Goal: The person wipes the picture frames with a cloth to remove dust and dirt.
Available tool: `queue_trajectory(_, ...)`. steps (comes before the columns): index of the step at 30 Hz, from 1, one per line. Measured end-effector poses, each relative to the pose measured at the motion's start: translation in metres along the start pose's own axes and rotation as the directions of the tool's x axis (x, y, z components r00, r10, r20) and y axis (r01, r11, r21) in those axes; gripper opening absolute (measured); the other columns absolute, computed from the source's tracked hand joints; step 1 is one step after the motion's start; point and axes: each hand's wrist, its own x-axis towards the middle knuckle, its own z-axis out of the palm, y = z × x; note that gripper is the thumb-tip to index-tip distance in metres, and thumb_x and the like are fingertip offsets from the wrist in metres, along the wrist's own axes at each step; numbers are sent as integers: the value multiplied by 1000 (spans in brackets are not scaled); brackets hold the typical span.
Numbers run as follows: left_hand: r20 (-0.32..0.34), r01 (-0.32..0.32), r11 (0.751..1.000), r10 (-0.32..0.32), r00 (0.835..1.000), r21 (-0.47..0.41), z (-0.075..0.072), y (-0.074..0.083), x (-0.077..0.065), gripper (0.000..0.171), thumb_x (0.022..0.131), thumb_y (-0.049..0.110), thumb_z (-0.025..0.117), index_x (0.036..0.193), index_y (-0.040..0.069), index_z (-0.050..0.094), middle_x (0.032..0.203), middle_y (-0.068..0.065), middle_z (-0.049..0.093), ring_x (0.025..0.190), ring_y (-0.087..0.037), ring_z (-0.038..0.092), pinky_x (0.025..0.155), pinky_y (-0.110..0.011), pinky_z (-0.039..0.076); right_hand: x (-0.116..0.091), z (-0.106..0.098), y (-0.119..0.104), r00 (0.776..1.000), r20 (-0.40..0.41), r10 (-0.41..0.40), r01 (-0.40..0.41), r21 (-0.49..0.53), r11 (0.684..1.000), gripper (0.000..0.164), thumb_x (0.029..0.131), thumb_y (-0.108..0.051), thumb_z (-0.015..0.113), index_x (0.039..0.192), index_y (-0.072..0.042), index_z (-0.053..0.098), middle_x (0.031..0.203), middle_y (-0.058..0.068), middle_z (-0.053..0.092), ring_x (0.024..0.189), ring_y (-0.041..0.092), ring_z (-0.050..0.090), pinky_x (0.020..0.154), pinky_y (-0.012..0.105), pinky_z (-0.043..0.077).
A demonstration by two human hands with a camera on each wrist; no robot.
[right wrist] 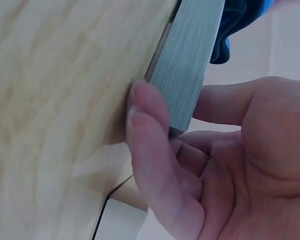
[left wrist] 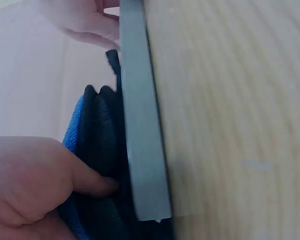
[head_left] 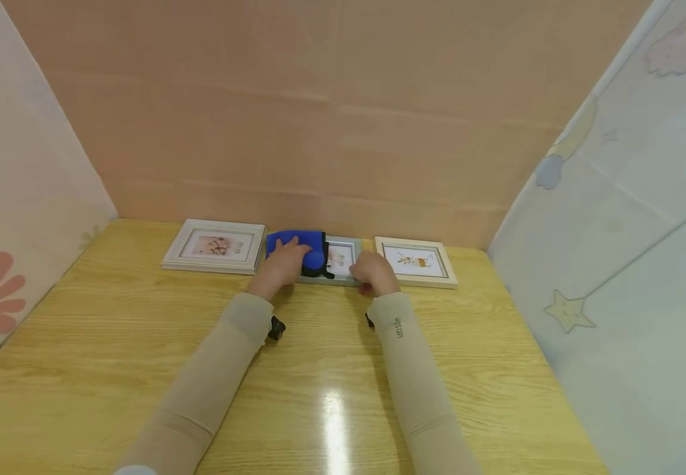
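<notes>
Blue cloth (head_left: pixel 314 258) with a black edge lies over the left part of the grey frame (head_left: pixel 343 257), directly under the left hand (head_left: pixel 285 262). That hand holds the cloth from above, its thumb against the dark folds beside the frame's near edge, as the left wrist view shows. At the frame's other end, the right hand (head_left: pixel 376 272) grips the near right corner: thumb on the upper side, fingers curled round below. From this right grip the cloth lies to the left, a short strip of uncovered picture between them, so the left hand is by far the nearer to it.

The frame's long axis runs left to right, roughly along the foot of the back wall (head_left: pixel 343 119), with its picture facing up. It sits near the far edge of the worktop (head_left: pixel 319 369), between a white frame (head_left: pixel 215 247) on the left and a cream frame (head_left: pixel 415 261) on the right. Whether the fingers tip the held corner slightly off the wood is hard to tell. The cloth's black edge points across the frame, from the wall side towards the person.
</notes>
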Motion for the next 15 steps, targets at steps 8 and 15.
queue_trajectory(8, 151, 12, 990, -33, 988, 137, 13, 5, 19, 51, 109, -6, 43, 158, 2, 55, 168, -24, 48, 165, -45, 34, 135, -64, 27, 2, -3, 5, 1000, 26, 1, -1, -10, 1000, 33, 107, -14, 52, 74, -15, 47, 76, 6, 61, 58, 19, 71, 56, 29, 59)
queue_trajectory(15, 191, 15, 988, -45, 980, 155, 6, 18, 5, 50, 112, -1, 42, 160, 6, 54, 167, -21, 52, 161, -44, 41, 133, -59, 35, 16, -6, 13, 999, 49, 9, -9, 9, 1000, 34, 108, -21, 54, 75, -13, 49, 78, 10, 64, 58, 21, 74, 58, 33, 63)
